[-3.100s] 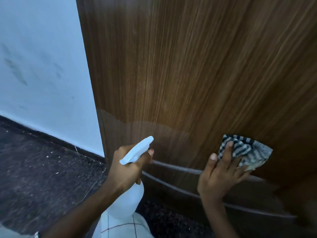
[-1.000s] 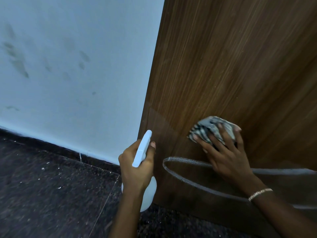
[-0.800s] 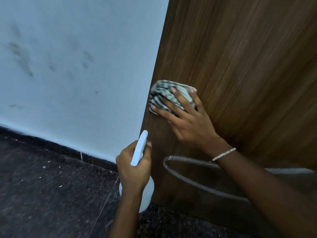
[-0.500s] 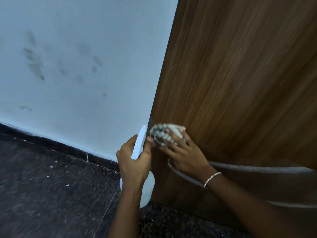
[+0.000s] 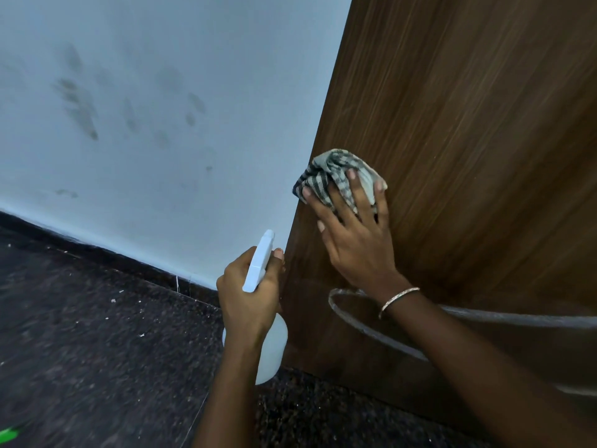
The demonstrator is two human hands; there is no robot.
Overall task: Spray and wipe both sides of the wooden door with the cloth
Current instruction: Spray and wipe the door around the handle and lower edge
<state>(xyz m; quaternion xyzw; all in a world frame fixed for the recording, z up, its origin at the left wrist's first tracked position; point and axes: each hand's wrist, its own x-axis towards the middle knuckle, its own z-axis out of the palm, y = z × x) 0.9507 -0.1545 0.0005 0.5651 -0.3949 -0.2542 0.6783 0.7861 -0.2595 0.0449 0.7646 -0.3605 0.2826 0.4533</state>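
Wooden door [image 5: 468,124], filling the right; smudged pale wall [image 5: 155,130] and dark speckled floor [image 5: 80,350] to its left. White spray bottle [image 5: 273,354], gripped round the neck by left hand [image 5: 248,302], beside door's edge. Striped cloth [image 5: 329,174], pressed against door under flat, straight-fingered right hand [image 5: 355,244].

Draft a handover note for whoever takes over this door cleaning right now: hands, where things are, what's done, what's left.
Left hand grips the spray bottle upright, low beside the wooden door.
Right hand presses the striped cloth flat on the door at its left edge.
Done: unclear how much of this face is wiped.
Left: finish this face; the other side is out of view, so treat it as pending.
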